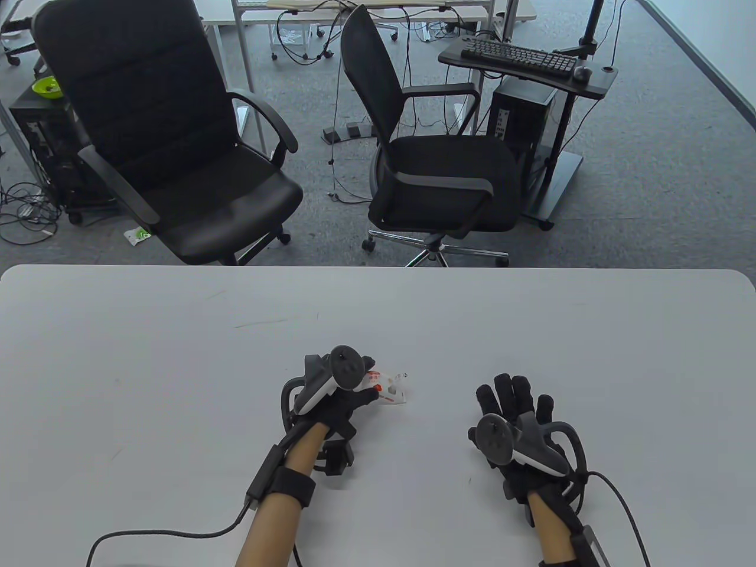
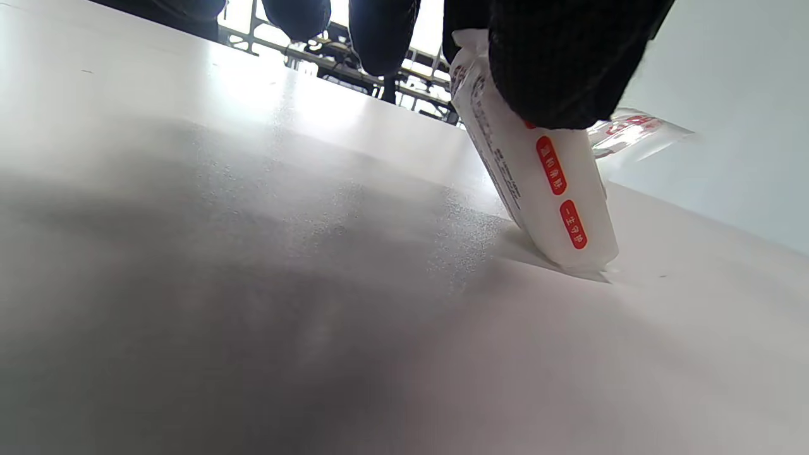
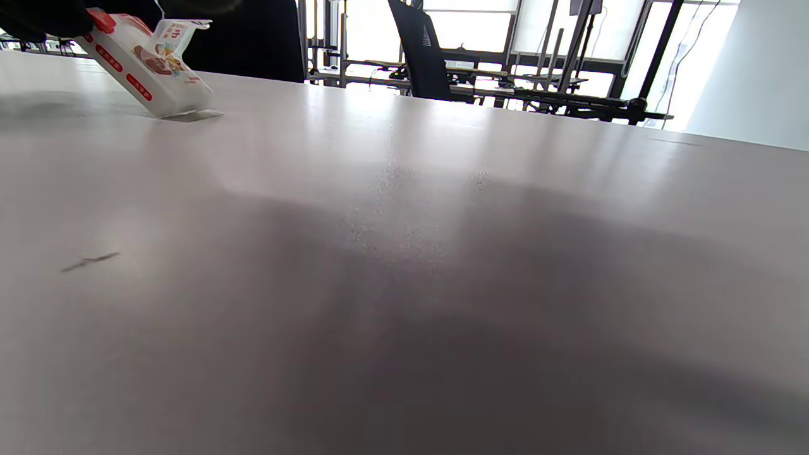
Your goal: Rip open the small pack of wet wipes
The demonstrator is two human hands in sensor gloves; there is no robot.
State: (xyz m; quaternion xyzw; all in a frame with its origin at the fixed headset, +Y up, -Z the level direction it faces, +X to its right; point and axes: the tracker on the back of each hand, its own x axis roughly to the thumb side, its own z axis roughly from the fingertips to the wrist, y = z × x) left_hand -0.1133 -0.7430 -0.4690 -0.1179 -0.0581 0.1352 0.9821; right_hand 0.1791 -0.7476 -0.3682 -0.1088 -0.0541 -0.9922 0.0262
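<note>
A small white wet-wipe pack with red labels is held by my left hand at the table's middle front. In the left wrist view the pack is tilted, with its lower end touching the white table and a gloved finger pressed on its upper part. A clear flap sticks out behind it. The right wrist view shows the pack at far left, tilted on one end. My right hand lies to the right with fingers spread, holding nothing, well apart from the pack.
Two black office chairs stand beyond the table's far edge. A small stand with a keyboard is at the back right. Cables run from both wrists over the table's front.
</note>
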